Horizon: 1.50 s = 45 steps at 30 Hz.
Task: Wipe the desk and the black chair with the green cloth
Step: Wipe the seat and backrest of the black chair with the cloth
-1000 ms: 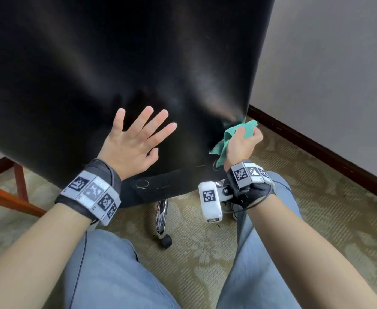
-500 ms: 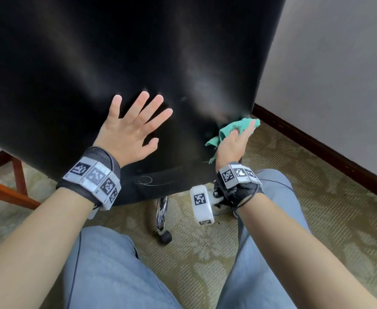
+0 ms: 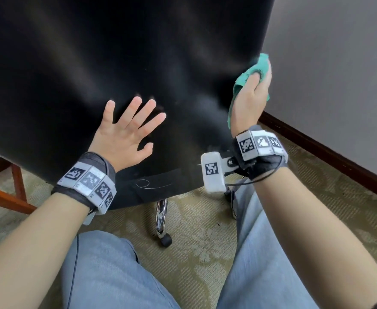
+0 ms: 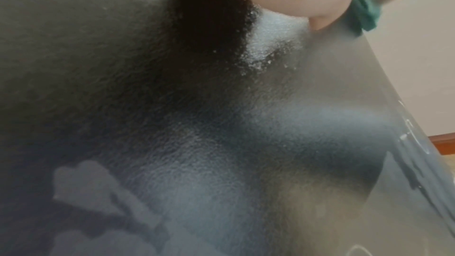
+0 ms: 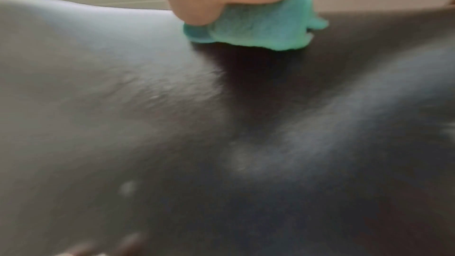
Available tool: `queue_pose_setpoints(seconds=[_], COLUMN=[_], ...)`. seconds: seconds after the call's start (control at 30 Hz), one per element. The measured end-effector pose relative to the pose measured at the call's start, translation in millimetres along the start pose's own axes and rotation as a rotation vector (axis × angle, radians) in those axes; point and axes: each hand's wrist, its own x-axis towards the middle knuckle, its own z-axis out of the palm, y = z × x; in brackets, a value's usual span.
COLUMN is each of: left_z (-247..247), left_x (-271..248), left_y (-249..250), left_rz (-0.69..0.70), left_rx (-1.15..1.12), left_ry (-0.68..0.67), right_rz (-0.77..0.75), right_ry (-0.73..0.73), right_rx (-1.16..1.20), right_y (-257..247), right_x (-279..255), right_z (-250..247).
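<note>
Right now your glossy black leather chair back [image 3: 120, 63] fills most of the head view. Your left hand [image 3: 125, 134] lies flat on it, fingers spread and straight. Your right hand [image 3: 253, 94] grips the crumpled green terry cloth [image 3: 253, 71] (bunched under the fingers), pressing it against the chair's right edge.

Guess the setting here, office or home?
Probably an office or hotel-style room, though that is not certain. A black chair on a chrome leg with a caster stands on patterned carpet, beside a plain wall with a dark wooden skirting. Reddish wooden furniture legs show at the left.
</note>
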Motion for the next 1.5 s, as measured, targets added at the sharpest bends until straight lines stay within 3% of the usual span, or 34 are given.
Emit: queue_pose_setpoints(seconds=[0.1,0.2,0.3,0.4,0.5,0.57,0.7,0.87,0.93,1.03,1.17,1.37,1.5], left_z=[1,2,1,0,-2,-2,-4,-5,-5,-7,-8,-8,-7], left_x=[2,3,2,2,3,3,4,5,4,4,5,6,5], left_y=[1,3,3,3,3,3,2,3,3,3,2,3,4], left_rz=[0.005,-0.001,-0.012,-0.01,-0.006,-0.019,-0.008,-0.015,-0.016,-0.022,-0.027,-0.029,-0.039], left_rx=[0.001,-0.003,-0.014,-0.02,-0.021,-0.019,-0.035,-0.037,-0.036,-0.05,-0.05,-0.05,-0.035], left_ry=[0.001,0.003,0.002,-0.005,-0.019,-0.022,-0.041,-0.059,-0.067,-0.079,-0.095,-0.118,-0.11], right_rz=[0.12,0.291,0.294,0.05,-0.305,-0.386,-0.217,0.01,0.005,-0.184,-0.36,-0.24,-0.064], right_ry=[0.006,-0.089,-0.054,0.04,-0.123,-0.229,-0.201,-0.271,-0.208,-0.086,-0.188,-0.276,-0.248], right_rx=[-0.194,-0.375,-0.372,-0.166,-0.101,-0.12,-0.18,-0.305,-0.269,-0.147,-0.12,-0.227,-0.264], right_y=[23,53,61,30,-4,-6,27,55,43,2,-20,46,91], right_x=[3,4,4,7,4,0,-8,-7,0,13,8,-4,-21], right_z=[-10,-34,-46,-39,-17,-5,-14,-46,-49,-36,-5,-26,-40])
